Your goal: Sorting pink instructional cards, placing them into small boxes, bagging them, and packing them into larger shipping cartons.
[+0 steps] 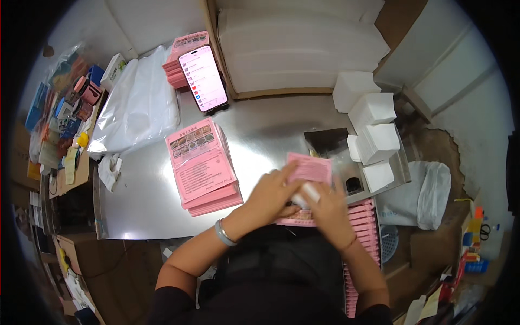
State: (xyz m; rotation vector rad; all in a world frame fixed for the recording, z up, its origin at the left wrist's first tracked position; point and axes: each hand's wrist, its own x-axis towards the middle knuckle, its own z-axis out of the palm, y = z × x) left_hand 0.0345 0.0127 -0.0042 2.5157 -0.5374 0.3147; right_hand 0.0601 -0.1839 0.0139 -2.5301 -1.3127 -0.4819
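Observation:
A pink printed packet [314, 169] lies at the table's front edge, right of centre, partly hidden under both hands. My left hand [273, 196] has its index finger stretched along the packet and its thumb lower down, gripping it. Bent over the packet's middle is my right hand [329, 210], somewhat blurred. Between its fingers shows a small white piece [310, 192], which looks like folded paper. To the left stands a neat stack of pink printed packets [205, 172]. White folded napkins [379, 142] rise in several stacks to the right.
A lit phone [202, 79] leans on more pink packets [177, 66] at the back. Clear plastic bags [138, 103] cover the table's far left. A dark open box [327, 142] sits beyond my hands. Pink packets [362, 227] fill a long box at my right.

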